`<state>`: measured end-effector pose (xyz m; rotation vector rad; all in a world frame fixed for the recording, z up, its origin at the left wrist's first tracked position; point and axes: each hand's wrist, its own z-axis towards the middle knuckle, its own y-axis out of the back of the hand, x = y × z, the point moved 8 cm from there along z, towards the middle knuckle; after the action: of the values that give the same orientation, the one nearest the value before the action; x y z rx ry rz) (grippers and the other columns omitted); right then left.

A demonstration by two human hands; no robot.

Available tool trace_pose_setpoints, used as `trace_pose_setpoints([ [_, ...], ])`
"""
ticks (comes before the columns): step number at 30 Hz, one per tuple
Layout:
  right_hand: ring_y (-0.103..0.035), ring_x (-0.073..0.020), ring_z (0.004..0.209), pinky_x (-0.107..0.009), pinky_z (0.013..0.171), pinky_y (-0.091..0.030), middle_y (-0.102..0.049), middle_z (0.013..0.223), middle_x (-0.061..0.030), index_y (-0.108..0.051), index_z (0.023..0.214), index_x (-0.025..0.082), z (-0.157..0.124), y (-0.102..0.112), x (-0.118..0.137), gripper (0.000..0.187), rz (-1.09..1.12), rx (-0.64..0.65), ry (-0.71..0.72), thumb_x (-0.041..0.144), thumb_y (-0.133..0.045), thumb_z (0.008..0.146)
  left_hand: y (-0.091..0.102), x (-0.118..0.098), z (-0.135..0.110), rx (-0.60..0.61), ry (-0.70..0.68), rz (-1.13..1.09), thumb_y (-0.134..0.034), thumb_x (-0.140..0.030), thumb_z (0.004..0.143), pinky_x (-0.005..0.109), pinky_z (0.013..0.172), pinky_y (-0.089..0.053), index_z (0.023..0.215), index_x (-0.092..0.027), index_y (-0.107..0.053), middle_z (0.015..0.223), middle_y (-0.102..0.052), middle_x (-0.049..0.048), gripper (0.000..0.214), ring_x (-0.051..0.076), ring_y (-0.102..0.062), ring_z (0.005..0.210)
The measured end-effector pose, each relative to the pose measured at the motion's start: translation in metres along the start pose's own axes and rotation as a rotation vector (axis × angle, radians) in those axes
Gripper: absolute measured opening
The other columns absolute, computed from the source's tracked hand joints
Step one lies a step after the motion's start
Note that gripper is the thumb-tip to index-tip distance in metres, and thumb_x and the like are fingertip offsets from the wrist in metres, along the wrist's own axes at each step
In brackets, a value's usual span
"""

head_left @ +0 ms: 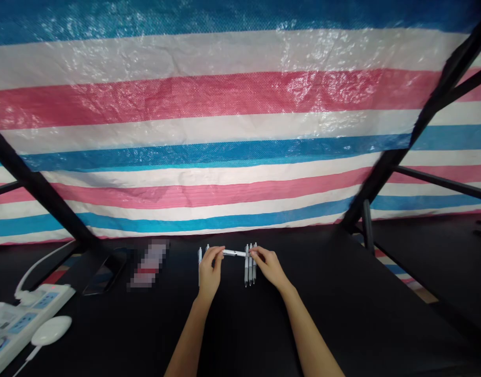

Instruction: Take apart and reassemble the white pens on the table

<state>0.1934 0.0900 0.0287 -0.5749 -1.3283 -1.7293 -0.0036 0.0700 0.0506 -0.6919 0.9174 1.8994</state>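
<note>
A white pen [234,253] lies level across the space between my hands, above the black table. My left hand [210,271] pinches its left end between thumb and fingers. The fingertips of my right hand [269,266] are closed together at the pen's other end, partly hiding it. Just under and beside those fingers, several white pens with grey grips [247,271] lie side by side, tips toward me. Beside my left hand is another white pen [200,256], partly covered by the hand, and the top of one more [207,246] shows behind the fingers.
On the left of the black table [240,335] are a power strip [47,298], a round white charging pad [52,330], a dark phone [104,275] and a blurred-out item [149,263]. Black frame bars [382,178] and a striped tarp [225,193] stand behind.
</note>
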Motion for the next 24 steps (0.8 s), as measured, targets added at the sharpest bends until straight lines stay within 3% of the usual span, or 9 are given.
trace_pose_setpoints([
  [5,-0.044,-0.0127,0.056,-0.023,0.054,-0.031,-0.048,0.059,0.0018,-0.057,0.064,0.016,0.004,-0.002,-0.015,0.042,0.223,-0.001,-0.069,0.049,-0.042,0.085,-0.002,0.007,0.000,0.021,0.075,-0.038,-0.045,-0.033,0.087,0.028,0.069,-0.050,0.098,-0.019,-0.062,0.089,-0.063,0.0054,0.025,0.014,-0.062,0.071],
  [9,-0.040,-0.0112,0.051,-0.023,0.053,-0.030,-0.043,0.051,0.0025,-0.051,0.054,0.016,0.005,-0.002,-0.022,0.050,0.205,-0.065,-0.121,0.052,-0.037,0.085,-0.011,-0.001,-0.003,0.107,0.025,-0.018,-0.046,-0.034,0.086,0.029,0.074,-0.049,0.099,-0.020,-0.062,0.093,-0.063,0.0056,0.025,0.016,-0.061,0.080],
  [12,-0.033,-0.0098,0.045,-0.023,0.048,-0.026,-0.034,0.045,0.0035,-0.037,0.046,0.019,0.004,-0.001,-0.023,0.054,0.126,-0.133,-0.162,0.056,-0.030,0.085,-0.016,-0.004,-0.005,0.161,0.031,-0.010,-0.043,-0.034,0.088,0.030,0.075,-0.047,0.098,-0.021,-0.062,0.093,-0.062,0.0052,0.026,0.017,-0.059,0.083],
  [17,-0.027,-0.0093,0.042,-0.026,0.047,-0.017,-0.027,0.044,0.0033,-0.023,0.047,0.021,-0.001,0.004,-0.011,0.054,-0.103,-0.222,-0.129,0.057,-0.023,0.086,-0.018,0.008,-0.006,0.172,0.211,-0.077,-0.042,-0.042,0.086,0.024,0.053,-0.038,0.104,-0.020,-0.056,0.068,-0.052,-0.0016,0.031,0.011,-0.048,0.055],
  [24,-0.038,-0.0120,0.044,-0.027,0.052,-0.022,-0.041,0.043,-0.0013,-0.036,0.043,0.020,-0.007,0.012,0.020,0.059,-0.372,-0.304,0.071,0.046,-0.017,0.093,-0.030,0.027,-0.011,0.208,0.501,-0.511,-0.054,-0.047,0.076,0.019,0.041,-0.015,0.097,-0.022,-0.043,0.049,-0.024,-0.0122,0.035,0.005,-0.020,0.039],
])
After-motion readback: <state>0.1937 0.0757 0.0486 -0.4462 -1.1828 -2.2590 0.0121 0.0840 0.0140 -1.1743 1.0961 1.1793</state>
